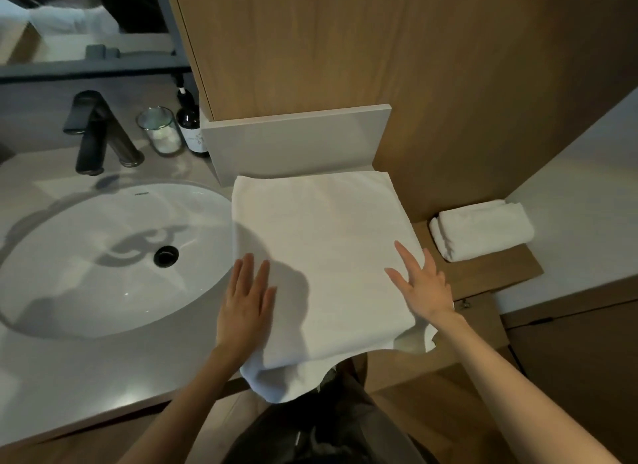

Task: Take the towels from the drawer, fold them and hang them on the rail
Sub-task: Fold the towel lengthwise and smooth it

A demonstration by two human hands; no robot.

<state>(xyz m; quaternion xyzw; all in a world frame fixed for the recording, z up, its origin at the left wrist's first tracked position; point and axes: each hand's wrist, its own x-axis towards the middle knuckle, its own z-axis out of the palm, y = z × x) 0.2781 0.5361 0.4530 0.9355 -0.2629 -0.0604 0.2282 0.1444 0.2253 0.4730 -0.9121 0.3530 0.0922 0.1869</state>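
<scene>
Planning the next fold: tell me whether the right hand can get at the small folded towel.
Probably yes: the small folded towel lies uncovered on the wooden shelf beside the right hand, nothing between them.

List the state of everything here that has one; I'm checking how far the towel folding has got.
Large white towel: folded flat on the counter, near edge overhanging.
Small white towel: folded, lying on the wooden ledge.
Left grip: open, flat on the large towel.
Right grip: open, flat on the large towel.
Black faucet: no water running.
White oval sink: empty.

The towel [321, 256] lies right of the sink [103, 256], faucet [93, 128] behind.
</scene>
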